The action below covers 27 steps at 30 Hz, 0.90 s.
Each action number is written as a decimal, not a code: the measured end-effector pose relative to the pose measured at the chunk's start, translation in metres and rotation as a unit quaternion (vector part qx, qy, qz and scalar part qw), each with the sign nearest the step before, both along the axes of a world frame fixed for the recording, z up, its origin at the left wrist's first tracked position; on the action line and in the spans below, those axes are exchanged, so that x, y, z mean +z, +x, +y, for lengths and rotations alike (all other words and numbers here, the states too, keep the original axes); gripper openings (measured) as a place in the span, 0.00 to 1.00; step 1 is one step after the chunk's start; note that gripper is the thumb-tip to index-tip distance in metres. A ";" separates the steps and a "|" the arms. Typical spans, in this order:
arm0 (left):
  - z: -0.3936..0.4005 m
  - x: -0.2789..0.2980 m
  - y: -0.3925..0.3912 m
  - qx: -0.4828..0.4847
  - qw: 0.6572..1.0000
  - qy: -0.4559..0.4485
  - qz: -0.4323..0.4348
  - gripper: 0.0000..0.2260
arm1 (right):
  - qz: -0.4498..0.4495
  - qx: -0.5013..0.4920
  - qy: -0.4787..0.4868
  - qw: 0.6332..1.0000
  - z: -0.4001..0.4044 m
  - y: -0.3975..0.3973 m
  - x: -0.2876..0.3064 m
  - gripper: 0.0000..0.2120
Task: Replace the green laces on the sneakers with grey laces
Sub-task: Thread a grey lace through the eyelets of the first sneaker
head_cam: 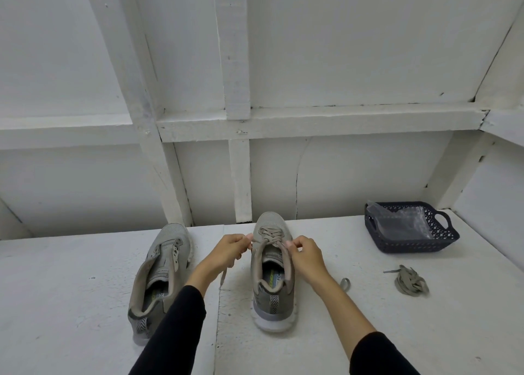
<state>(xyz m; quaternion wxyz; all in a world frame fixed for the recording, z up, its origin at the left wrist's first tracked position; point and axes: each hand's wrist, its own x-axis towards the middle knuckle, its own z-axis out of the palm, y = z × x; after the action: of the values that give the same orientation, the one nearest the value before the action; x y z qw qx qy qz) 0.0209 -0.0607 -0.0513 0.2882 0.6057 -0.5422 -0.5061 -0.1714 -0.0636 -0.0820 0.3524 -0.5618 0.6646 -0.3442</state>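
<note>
Two grey-green sneakers stand on the white table, toes pointing away from me. The right sneaker (272, 269) has a lace (270, 236) crossed through its upper eyelets. My left hand (230, 249) pinches one end of that lace at the shoe's left side, and the loose end hangs down beside my wrist. At the shoe's right side my right hand (305, 254) pinches the other end. The left sneaker (160, 275) has no lace in its eyelets and leans a little to the left. A bundled loose lace (411, 281) lies on the table at the right.
A dark plastic basket (411, 241) holding clear plastic bags stands at the back right. A short piece of lace (346, 284) lies near my right forearm. A white panelled wall with wooden battens rises directly behind the table (85, 303).
</note>
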 end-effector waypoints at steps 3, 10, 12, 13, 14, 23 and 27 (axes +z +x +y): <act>-0.005 0.007 -0.004 0.113 0.953 0.149 0.239 0.14 | -0.010 -0.051 -0.020 0.998 0.000 -0.007 0.007 0.12; -0.013 0.024 -0.027 0.322 0.595 0.297 0.674 0.15 | -0.112 0.019 -0.019 0.993 0.012 -0.001 0.022 0.11; -0.016 0.031 -0.035 0.352 0.568 0.284 0.687 0.14 | -0.154 0.038 -0.010 0.987 0.016 -0.001 0.025 0.11; -0.019 0.032 -0.037 0.363 0.554 0.279 0.696 0.14 | -0.170 0.050 -0.003 0.984 0.018 -0.001 0.026 0.10; -0.022 0.034 -0.038 0.373 0.540 0.275 0.702 0.14 | -0.180 0.060 0.005 0.982 0.019 -0.002 0.028 0.10; -0.026 0.037 -0.048 0.421 0.510 0.265 0.702 0.13 | -0.277 0.127 0.047 0.951 0.022 -0.008 0.033 0.07; -0.027 0.035 -0.047 0.428 0.508 0.270 0.697 0.13 | -0.215 0.168 0.046 0.961 0.022 -0.004 0.027 0.08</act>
<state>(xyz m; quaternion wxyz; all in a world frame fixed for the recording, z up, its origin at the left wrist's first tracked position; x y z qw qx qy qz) -0.0263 -0.0882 -0.0163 0.5773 0.2647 0.3218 -0.7023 -0.1756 -0.0420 -0.0547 0.5654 -0.5609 0.4843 -0.3621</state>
